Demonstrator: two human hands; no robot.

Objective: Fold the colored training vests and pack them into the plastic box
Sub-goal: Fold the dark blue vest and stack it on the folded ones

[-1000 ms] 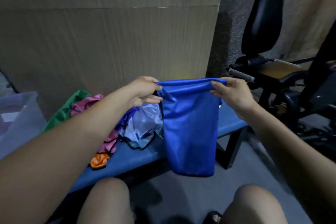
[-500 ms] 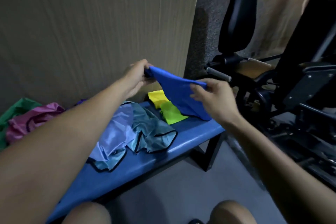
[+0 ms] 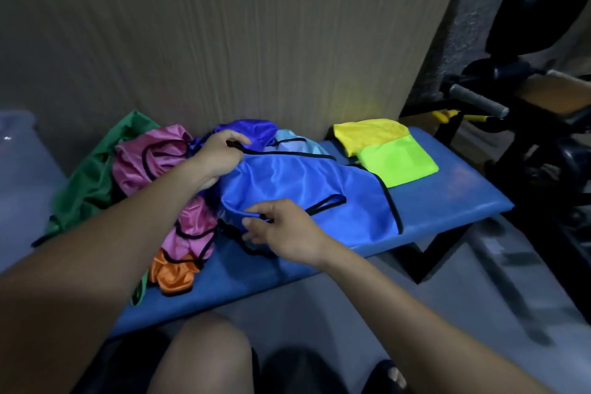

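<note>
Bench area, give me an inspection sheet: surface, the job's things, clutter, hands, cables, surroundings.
Surface: blue padded bench, vests across most of it.
Job's things: blue vest spread flat; yellow vest and lime vest folded at the far right, lime overlapping yellow; pink vest, green vest, orange vest, light blue vest and purple vest heaped unfolded; plastic box at left edge.
Clutter: nothing seen.
Hands: left hand grips the blue vest's far edge; right hand pinches its near edge.
Cables: nothing seen.
Surroundings: wood panel wall behind; black gym machine at right.
</note>
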